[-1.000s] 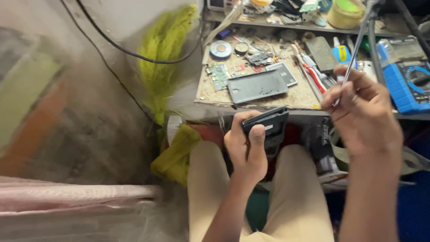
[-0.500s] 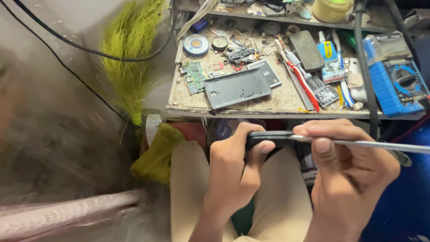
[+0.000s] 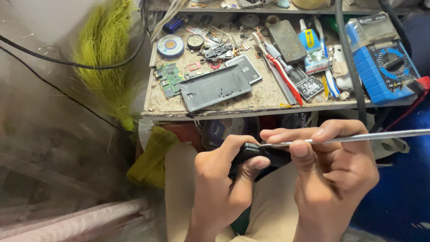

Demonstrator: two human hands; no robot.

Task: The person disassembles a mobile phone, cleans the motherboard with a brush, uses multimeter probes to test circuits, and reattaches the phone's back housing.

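Observation:
My left hand grips a small black phone edge-on over my lap. My right hand pinches a long flat metal blade between thumb and forefinger. The blade's tip lies against the phone's top edge near my left thumb. Most of the phone is hidden behind my fingers.
A worn workbench ahead holds a grey phone back cover, a green circuit board, a solder roll, a red-handled tool and small parts. A blue multimeter sits right. A yellow-green brush hangs left, a yellow cloth below.
My right hand came down from beside the bench with the blade and laid it flat against the phone. My left hand turned the phone edge-on. The view shifted left.

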